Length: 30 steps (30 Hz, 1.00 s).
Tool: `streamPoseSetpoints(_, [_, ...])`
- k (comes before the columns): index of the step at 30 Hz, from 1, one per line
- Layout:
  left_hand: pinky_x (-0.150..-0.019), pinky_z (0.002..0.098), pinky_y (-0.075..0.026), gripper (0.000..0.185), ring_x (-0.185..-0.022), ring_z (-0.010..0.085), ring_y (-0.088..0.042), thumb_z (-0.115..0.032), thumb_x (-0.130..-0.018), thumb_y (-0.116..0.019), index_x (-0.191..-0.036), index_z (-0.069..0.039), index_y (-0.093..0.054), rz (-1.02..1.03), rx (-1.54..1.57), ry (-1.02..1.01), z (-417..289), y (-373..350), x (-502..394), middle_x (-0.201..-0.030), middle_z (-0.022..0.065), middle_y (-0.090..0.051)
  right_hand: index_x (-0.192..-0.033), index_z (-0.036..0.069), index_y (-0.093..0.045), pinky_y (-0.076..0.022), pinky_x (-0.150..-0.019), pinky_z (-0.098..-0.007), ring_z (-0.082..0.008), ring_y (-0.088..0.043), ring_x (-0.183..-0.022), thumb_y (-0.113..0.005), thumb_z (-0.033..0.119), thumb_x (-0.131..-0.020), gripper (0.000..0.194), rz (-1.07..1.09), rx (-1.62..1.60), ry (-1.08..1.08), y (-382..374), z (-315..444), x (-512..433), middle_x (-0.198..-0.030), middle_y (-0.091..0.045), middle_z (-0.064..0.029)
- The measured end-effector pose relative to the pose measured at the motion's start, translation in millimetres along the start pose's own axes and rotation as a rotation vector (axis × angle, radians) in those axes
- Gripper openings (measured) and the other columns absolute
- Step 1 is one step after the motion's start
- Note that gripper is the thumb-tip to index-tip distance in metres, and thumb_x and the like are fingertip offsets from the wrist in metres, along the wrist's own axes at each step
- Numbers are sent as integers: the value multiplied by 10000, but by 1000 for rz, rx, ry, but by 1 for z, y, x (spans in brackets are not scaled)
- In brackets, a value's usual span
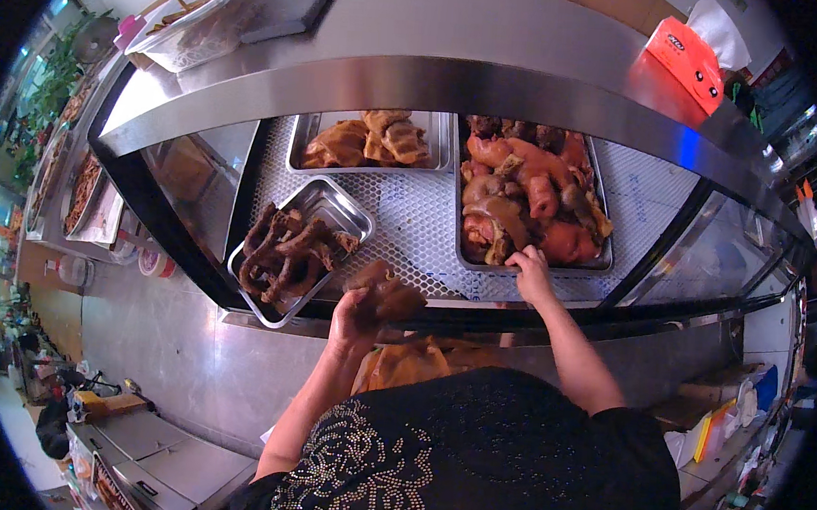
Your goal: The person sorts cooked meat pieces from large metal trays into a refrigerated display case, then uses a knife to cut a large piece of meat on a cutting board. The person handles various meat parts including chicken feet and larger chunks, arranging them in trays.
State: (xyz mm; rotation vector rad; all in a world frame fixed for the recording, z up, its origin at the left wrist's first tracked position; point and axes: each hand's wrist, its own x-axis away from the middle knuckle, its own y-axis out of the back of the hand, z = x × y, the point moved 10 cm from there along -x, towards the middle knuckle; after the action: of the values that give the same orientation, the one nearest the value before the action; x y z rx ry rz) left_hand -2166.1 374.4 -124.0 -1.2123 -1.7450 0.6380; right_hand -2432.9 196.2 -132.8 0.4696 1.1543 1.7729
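My left hand [354,322] grips a piece of brown cooked meat [386,297] in front of the display case, just right of a small steel tray [355,213] of dark, curled meat pieces [289,255]. At the near edge of a larger steel tray [462,248], my right hand [532,273] has its fingertips on the rim or the meat beside it; which one is unclear. Reddish-brown cooked meats [525,185] fill that tray. Behind, another steel tray [368,168] bears folded tan pieces [387,141].
A steel top [419,80] overhangs the perforated case shelf [411,213]. On it stand a plastic basket [190,38] at left and a red tissue pack [687,62] at right. Glass side panels [703,252] bound the case. Orange-brown food lies below, near my body.
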Motion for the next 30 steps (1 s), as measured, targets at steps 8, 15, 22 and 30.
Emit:
streamPoseSetpoints(8, [-942, 414, -428, 488, -1075, 338, -550, -209, -757, -518, -1195, 7, -507, -189, 176, 6, -5, 74, 29, -1171, 180, -579, -744, 65, -608, -462, -689, -398, -311, -588, -793, -571, 56, -720, 46, 32, 26, -44, 48, 88, -52, -762, -593, -111])
streamPoseSetpoints(15, [-935, 438, -428, 388, -1007, 336, -571, -178, -757, -517, -1108, -19, -564, -332, 254, -128, -28, 92, 68, -1081, 156, -615, -1024, 51, -585, -417, -907, -400, -338, -508, -1045, -545, 50, -757, 271, 154, -117, 254, -86, 162, -173, -1080, -554, -161])
streamPoseSetpoints(22, [-972, 470, -396, 453, -1107, 329, -518, -217, -750, -514, -1163, -32, -530, -483, 254, -285, -70, 158, 107, -1186, 138, -567, -1176, 81, -532, -402, -948, -423, -325, -466, -1132, -580, 177, -785, 405, 287, 133, 110, -149, 171, -225, -1227, -507, -117])
streamPoseSetpoints(30, [-959, 478, -414, 502, -1101, 348, -523, -235, -738, -521, -1189, -17, -506, -423, 338, -311, -98, 163, 99, -1190, 156, -563, -1026, 64, -566, -463, -795, -447, -349, -580, -940, -622, 210, -778, 293, 310, -222, -21, -183, 210, -174, -980, -604, -174])
